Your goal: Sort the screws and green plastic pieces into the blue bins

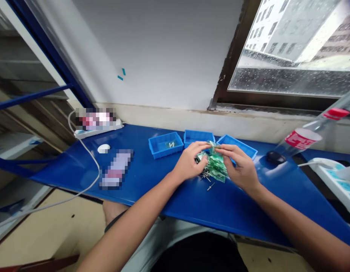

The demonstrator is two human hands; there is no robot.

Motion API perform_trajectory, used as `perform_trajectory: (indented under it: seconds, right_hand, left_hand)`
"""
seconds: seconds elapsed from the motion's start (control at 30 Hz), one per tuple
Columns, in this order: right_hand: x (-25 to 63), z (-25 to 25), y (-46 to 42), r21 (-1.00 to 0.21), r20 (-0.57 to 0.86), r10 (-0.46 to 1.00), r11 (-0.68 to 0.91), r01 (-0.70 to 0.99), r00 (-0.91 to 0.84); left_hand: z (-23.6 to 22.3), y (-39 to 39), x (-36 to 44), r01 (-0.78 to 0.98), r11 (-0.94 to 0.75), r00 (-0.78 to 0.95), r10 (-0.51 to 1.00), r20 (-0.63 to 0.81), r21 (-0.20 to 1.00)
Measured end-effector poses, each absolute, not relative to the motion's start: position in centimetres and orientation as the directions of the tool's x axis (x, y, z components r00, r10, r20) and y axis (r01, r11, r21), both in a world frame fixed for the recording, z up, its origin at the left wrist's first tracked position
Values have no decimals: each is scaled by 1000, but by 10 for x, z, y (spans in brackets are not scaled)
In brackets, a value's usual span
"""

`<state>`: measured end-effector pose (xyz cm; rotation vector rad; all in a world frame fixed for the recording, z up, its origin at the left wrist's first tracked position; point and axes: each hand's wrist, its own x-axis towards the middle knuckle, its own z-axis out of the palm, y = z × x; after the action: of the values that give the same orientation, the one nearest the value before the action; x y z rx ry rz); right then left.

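My left hand (191, 160) and my right hand (239, 164) meet over the blue table, fingertips pinched on a small clear greenish plastic bag (212, 146). Whatever the bag contains is too small to make out. Just beneath my hands lies a heap of green plastic bags (217, 168). Beside it, partly hidden by my left hand, is a pile of thin metal pins that look like rivets (205, 174). One loose rivet (211, 186) rests nearer to me.
Behind my hands stand three blue bins: a left one (166, 146) with a small bag inside, a middle one (199, 136) and a right one (243, 148). A tilted plastic bottle (302, 139) and a power strip (338, 181) are at right. A blurred phone-like object (117, 169) and white cable (98, 166) lie left.
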<state>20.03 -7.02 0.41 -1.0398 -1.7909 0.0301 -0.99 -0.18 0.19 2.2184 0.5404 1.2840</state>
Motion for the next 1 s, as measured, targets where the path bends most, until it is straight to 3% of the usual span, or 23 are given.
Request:
perform_trajectory:
  seconds: [0.2, 0.47, 0.63, 0.83, 1.0]
  right_hand:
    - [199, 8, -75, -357, 777, 595, 685, 635, -205]
    - [196, 7, -79, -487, 703, 683, 666, 564, -199]
    - [186, 4, -79, -456, 709, 652, 714, 531, -268]
    - [186, 6, -74, -422, 772, 616, 683, 597, -159]
    - [194, 0, -68, -521, 691, 720, 558, 646, -63]
  left_hand:
    - [8, -8, -13, 40, -810, 523, 516, 678, 585]
    - [11, -7, -21, 21, -724, 524, 595, 609, 690]
    - [5, -6, -18, 21, -726, 500, 603, 622, 687]
    - [2, -5, -14, 90, -695, 440, 670, 597, 713]
    - [3, -4, -18, 115, -677, 484, 677, 554, 727]
